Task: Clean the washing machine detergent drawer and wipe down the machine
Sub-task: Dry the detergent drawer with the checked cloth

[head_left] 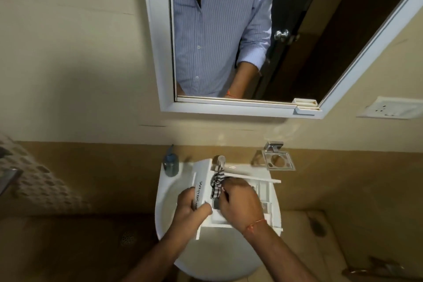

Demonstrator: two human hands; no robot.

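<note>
The white detergent drawer point(206, 173) lies across a white wash basin point(219, 256), its lettered front panel to the left. My left hand point(191, 208) grips that front panel. My right hand point(240, 201) is over the drawer's compartments and holds a black-and-white checked cloth point(217, 184), which it presses into the drawer. The compartments under my right hand are mostly hidden. The washing machine itself is not in view.
A chrome tap point(219, 160) stands behind the drawer. A blue soap dispenser point(170, 163) sits at the basin's back left, a chrome soap dish holder point(278, 159) on the wall at right. Above hang a mirror point(160, 52) and a wall socket point(392, 107).
</note>
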